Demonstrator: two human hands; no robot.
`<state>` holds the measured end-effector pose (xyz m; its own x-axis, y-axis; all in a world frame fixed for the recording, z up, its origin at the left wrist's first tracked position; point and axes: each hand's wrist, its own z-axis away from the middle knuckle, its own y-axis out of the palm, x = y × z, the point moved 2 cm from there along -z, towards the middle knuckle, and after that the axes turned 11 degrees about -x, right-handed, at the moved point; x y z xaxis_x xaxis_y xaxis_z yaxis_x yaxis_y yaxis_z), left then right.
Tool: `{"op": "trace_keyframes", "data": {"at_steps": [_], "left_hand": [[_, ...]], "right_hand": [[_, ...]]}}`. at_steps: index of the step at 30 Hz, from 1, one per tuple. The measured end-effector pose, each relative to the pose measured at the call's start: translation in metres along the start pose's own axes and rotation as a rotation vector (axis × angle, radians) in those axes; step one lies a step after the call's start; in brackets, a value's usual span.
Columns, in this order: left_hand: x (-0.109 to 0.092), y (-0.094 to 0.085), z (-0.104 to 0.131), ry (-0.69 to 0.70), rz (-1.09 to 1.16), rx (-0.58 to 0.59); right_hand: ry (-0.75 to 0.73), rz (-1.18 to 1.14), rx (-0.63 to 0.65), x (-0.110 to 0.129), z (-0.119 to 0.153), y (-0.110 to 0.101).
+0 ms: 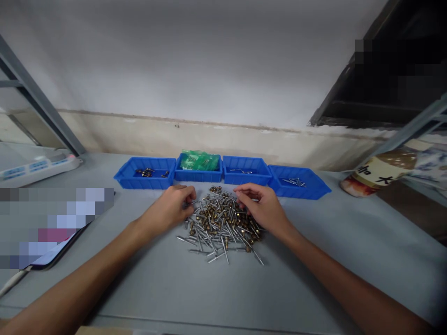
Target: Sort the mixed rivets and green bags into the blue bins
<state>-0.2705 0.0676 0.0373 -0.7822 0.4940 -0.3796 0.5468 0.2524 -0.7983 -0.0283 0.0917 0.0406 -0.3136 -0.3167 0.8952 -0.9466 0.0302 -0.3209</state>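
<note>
A heap of silver pop rivets (209,237) mixed with brass-coloured bolts (211,225) lies on the grey table between my hands. At the heap's left edge is my left hand (174,203), its fingers loosely curled and the thumb apart from them; nothing shows in its grasp. My right hand (263,207) reaches over the right side of the heap. Its thumb and index finger come together in a pinch, and what they hold, if anything, is too small to make out. The other fingers of that hand are bent and partly hidden.
Behind the heap stand blue bins in a row: one with brass pieces (145,172), one with a green bag (199,161), two with silver pieces (240,171) (295,182). A phone (70,237) and power strip (42,167) lie left; a bottle (379,172) lies right.
</note>
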Motion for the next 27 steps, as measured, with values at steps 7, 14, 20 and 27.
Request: {"op": "trace_keyframes", "data": {"at_steps": [7, 14, 20, 27], "left_hand": [[-0.011, -0.007, -0.002, -0.022, 0.134, -0.117], [-0.041, -0.009, 0.001, 0.092, 0.4, -0.212], [-0.047, -0.007, 0.004, 0.087, 0.458, -0.263], [-0.043, -0.005, 0.002, 0.054, 0.43, -0.245]], "right_hand": [[-0.133, 0.088, 0.013, 0.005, 0.007, 0.004], [-0.26, 0.172, 0.188, 0.021, 0.021, 0.013], [-0.322, 0.187, 0.253, 0.024, 0.022, 0.015], [-0.258, 0.151, 0.227, 0.019, 0.02, 0.013]]}}
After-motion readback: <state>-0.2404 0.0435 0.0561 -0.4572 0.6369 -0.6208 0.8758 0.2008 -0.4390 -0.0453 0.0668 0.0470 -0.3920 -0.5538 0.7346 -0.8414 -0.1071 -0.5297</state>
